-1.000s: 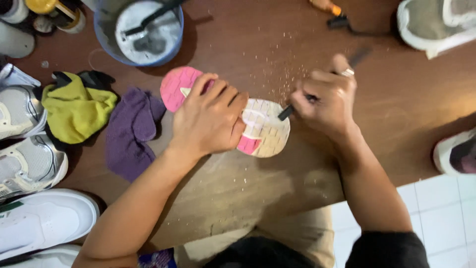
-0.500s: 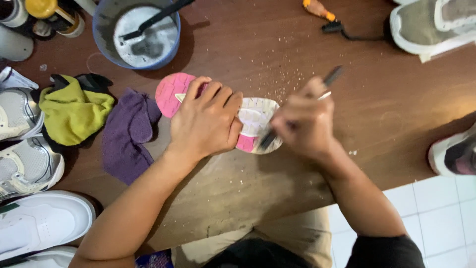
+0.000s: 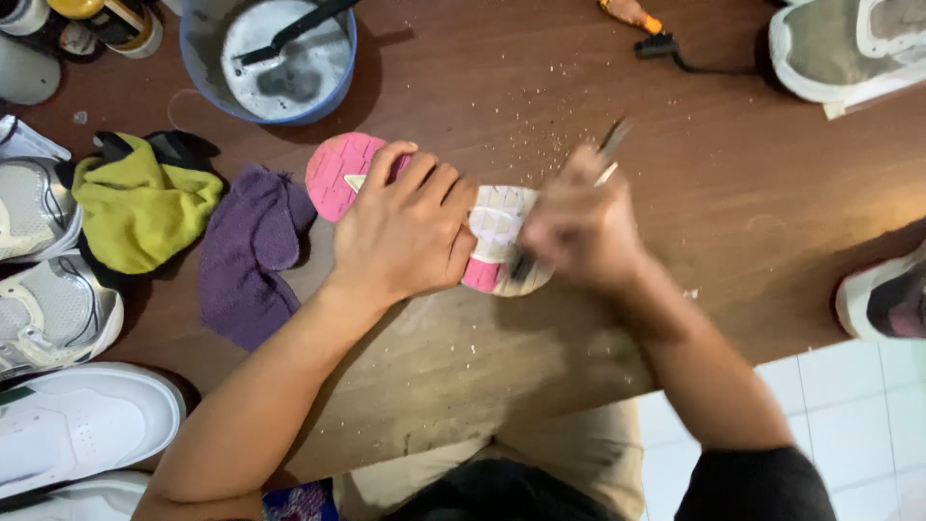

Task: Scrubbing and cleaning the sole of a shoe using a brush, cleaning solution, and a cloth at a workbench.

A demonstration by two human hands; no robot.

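Observation:
A shoe (image 3: pixel 340 174) lies sole-up on the brown wooden table (image 3: pixel 714 174), its sole pink at the heel and white toward the toe. My left hand (image 3: pixel 405 232) presses flat on the middle of the sole and holds it down. My right hand (image 3: pixel 579 227), blurred by motion, grips a thin dark metal tool (image 3: pixel 612 141) whose tip rests on the white toe part of the sole. Small crumbs of debris (image 3: pixel 540 145) lie scattered on the table around the shoe.
A blue bowl (image 3: pixel 198 68) with grey water and a brush stands at the back left. Purple cloth (image 3: pixel 246 251) and yellow-green cloth (image 3: pixel 145 203) lie left of the shoe. Several white and grey sneakers (image 3: pixel 58 309) line the left edge; others sit at the top right (image 3: pixel 839 48) and right edge (image 3: pixel 887 299).
My right hand with the tool has slid left and down along the sole, from beside the toe onto the toe area. My left hand stays pressed on the shoe.

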